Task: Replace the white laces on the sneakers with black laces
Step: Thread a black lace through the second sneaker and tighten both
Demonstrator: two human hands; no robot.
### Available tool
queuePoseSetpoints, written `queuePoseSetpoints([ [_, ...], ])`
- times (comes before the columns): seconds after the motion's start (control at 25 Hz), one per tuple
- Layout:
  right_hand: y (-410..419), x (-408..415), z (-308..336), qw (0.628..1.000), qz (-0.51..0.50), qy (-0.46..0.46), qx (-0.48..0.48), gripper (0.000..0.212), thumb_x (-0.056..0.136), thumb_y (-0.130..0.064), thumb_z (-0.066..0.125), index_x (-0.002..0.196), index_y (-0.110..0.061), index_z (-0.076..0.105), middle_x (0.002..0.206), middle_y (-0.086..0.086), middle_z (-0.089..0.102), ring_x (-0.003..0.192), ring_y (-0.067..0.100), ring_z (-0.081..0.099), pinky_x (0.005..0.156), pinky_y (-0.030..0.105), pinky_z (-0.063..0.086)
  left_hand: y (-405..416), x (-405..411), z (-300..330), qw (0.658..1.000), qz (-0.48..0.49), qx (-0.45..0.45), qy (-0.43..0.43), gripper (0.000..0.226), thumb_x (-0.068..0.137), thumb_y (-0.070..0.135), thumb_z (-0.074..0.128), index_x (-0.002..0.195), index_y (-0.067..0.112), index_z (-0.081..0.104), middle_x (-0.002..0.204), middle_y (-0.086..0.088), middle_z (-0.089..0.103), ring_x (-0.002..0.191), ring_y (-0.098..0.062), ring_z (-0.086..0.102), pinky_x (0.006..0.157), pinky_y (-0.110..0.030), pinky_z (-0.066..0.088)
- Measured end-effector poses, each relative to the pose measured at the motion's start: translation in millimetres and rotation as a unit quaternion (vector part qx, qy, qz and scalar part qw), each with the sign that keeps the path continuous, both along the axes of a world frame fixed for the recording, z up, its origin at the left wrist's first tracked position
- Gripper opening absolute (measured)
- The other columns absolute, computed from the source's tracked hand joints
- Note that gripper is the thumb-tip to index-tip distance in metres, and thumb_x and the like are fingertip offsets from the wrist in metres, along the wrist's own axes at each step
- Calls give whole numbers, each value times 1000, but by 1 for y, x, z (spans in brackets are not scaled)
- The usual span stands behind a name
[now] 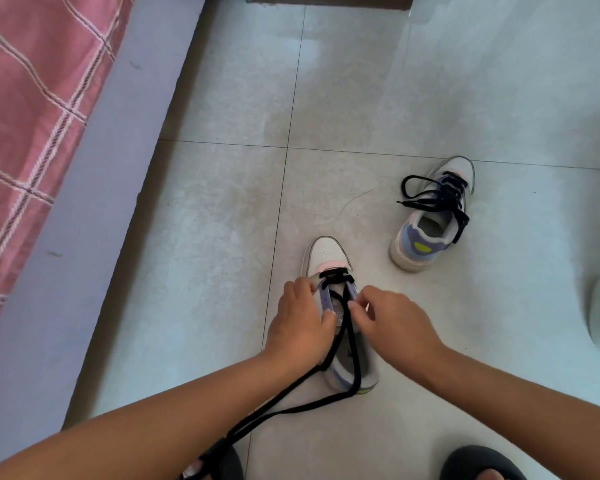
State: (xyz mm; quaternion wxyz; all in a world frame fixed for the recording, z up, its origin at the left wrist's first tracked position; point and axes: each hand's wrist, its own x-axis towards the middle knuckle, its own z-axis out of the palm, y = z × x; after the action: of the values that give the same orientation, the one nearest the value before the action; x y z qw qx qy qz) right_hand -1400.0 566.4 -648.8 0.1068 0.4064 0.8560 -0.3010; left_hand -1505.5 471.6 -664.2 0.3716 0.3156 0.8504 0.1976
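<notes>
Head view: I'm gripping the near sneaker point(329, 258) with my left hand point(300, 323), right hand point(392, 320) pinching the black lace point(352, 344); next eyelet awaits.

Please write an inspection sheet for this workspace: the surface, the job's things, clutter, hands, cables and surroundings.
Surface: pale tiled floor.
Job's things: near sneaker, black lace only through its lowest eyelets; far sneaker fully laced black.
Clutter: thin thread on the floor.
Hands: left hand holds the near sneaker's side; right hand pinches at an eyelet.
Cables: nothing seen.
Surroundings: pink checked bedding; black slippers.
</notes>
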Motion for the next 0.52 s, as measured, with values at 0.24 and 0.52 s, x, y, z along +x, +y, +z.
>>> queuePoseSetpoints([
  [0.24, -22, -5, -11, 974, 3, -127, -186, 28, 93, -8, 39, 68, -7, 52, 85, 19, 66, 81, 31, 64, 78, 37, 53, -4, 10, -7, 989, -115, -86, 35, 41, 100, 39, 27, 128, 10, 36, 103, -12, 63, 87, -27, 60, 63, -29, 36],
  [0.52, -25, -12, -31, 967, -149, -43, -203, 38, 95, -18, 44, 57, -14, 41, 60, 0, 46, 55, 11, 41, 50, 23, 30, -3, 18, -21, 985, -105, -138, -10, 69, 97, 32, 36, 149, 6, -1, 113, -13, 62, 98, -29, 61, 68, -29, 38],
])
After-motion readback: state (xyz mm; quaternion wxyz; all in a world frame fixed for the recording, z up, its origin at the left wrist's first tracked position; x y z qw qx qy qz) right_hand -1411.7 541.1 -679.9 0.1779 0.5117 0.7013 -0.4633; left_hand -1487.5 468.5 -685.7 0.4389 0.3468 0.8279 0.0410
